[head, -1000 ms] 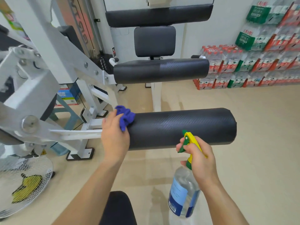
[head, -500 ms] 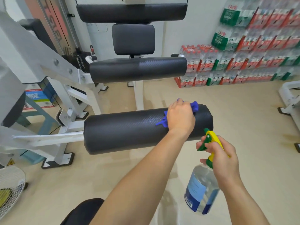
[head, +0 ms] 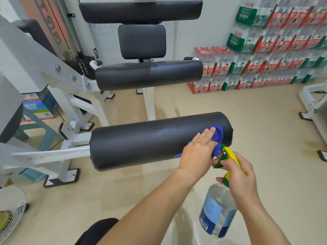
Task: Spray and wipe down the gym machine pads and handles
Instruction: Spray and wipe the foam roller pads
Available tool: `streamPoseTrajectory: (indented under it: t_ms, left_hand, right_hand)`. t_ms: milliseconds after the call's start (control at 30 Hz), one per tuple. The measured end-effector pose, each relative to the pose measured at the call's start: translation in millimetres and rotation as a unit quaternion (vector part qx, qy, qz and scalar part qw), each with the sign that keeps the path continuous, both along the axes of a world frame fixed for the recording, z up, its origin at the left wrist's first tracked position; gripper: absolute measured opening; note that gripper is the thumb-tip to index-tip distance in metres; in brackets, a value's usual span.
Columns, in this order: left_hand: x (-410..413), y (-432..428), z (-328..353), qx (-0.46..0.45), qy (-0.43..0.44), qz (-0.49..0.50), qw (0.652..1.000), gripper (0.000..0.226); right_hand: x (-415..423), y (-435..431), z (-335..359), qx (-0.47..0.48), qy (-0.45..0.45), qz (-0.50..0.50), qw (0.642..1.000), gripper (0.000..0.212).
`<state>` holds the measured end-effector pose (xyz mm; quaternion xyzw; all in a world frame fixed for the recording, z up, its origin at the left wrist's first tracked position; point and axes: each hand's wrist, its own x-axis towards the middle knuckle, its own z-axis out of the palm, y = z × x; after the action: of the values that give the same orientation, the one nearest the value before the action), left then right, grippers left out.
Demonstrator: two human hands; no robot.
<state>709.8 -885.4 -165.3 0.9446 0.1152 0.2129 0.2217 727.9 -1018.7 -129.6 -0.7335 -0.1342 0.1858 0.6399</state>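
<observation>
The left hand (head: pixel 196 152), fingers flat, has swept the blue cloth (head: pixel 218 134) along the near roller pad (head: pixel 141 140) from its frame end to its free end, while the right hand (head: pixel 238 175) grips the spray bottle (head: pixel 217 209) just below that end; this pad looks nearly wiped.

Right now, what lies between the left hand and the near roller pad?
In the head view, a blue cloth lies between them: the left hand presses it with straight fingers against the near roller pad, at its right end.
</observation>
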Motion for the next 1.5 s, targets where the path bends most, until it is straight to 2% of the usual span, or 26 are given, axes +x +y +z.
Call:
streamPoseTrajectory:
  t_ms: [167, 233, 333, 367, 433, 567, 667, 733, 833, 900, 967, 1000, 1067, 1133, 1200, 1267, 1367, 1500]
  left_hand:
    - [-30, -6, -16, -0.012, -0.026, -0.023, 0.999, 0.032]
    - [-60, -8, -19, -0.021, -0.033, 0.017, 0.999, 0.038]
    - [-110, -7, -16, -0.139, 0.004, 0.090, 0.986, 0.035]
    - [-126, -7, -15, -0.178, 0.021, 0.111, 0.978, 0.029]
    - [-154, -6, -9, -0.267, -0.002, 0.163, 0.950, 0.024]
    - [-189, 5, 12, -0.384, -0.169, 0.294, 0.859, 0.040]
    - [-204, 31, 33, -0.352, -0.323, 0.365, 0.799, 0.020]
    - [-212, 56, 44, -0.296, -0.382, 0.369, 0.794, 0.015]
    - [-213, 84, 56, -0.260, -0.416, 0.408, 0.770, 0.015]
    - [-202, 96, 58, -0.273, -0.405, 0.438, 0.754, 0.022]
    - [-182, 105, 54, -0.281, -0.349, 0.450, 0.773, 0.023]
    - [-169, 108, 49, -0.251, -0.312, 0.452, 0.797, 0.028]
    - [-140, 106, 36, -0.141, -0.210, 0.437, 0.863, 0.043]
    - [-105, 95, 25, -0.052, -0.126, 0.411, 0.901, 0.057]
    - [-69, 75, 20, 0.000, -0.098, 0.397, 0.913, 0.062]
    - [-33, 54, 20, 0.016, -0.087, 0.377, 0.922, 0.061]
    - [17, 18, 20, 0.022, -0.057, 0.310, 0.949, 0.059]
    - [77, -22, 20, 0.076, 0.018, 0.221, 0.972, 0.061]
  right_hand:
    - [3, -11, 1, -0.002, -0.008, 0.007, 1.000, 0.022]
    - [5, -8, 1, 0.000, -0.014, 0.004, 1.000, 0.021]
    - [6, -1, -2, -0.003, -0.023, 0.005, 1.000, 0.018]
    - [4, 2, -2, -0.008, -0.024, 0.013, 1.000, 0.018]
    - [-2, 10, -3, -0.013, -0.023, 0.043, 0.999, 0.017]
    - [-26, 27, -5, -0.017, -0.013, 0.169, 0.985, 0.019]
    - [-40, 40, -7, -0.030, -0.026, 0.226, 0.973, 0.020]
    - [-44, 45, -8, -0.044, -0.055, 0.237, 0.969, 0.018]
    - [-46, 45, -6, -0.048, -0.035, 0.235, 0.970, 0.018]
    - [-44, 38, -2, -0.044, -0.008, 0.222, 0.974, 0.020]
    - [-38, 27, 3, -0.030, 0.004, 0.192, 0.981, 0.021]
    - [-34, 21, 5, -0.025, 0.006, 0.173, 0.985, 0.021]
    - [-23, 8, 9, -0.020, 0.005, 0.140, 0.990, 0.019]
    - [-12, -5, 12, -0.022, 0.005, 0.114, 0.993, 0.020]
    - [-3, -17, 14, -0.026, 0.005, 0.095, 0.995, 0.021]
    - [5, -27, 14, -0.027, 0.006, 0.080, 0.996, 0.020]
    - [14, -36, 13, -0.020, 0.009, 0.053, 0.998, 0.022]
    - [19, -39, 12, -0.008, 0.005, 0.035, 0.999, 0.026]
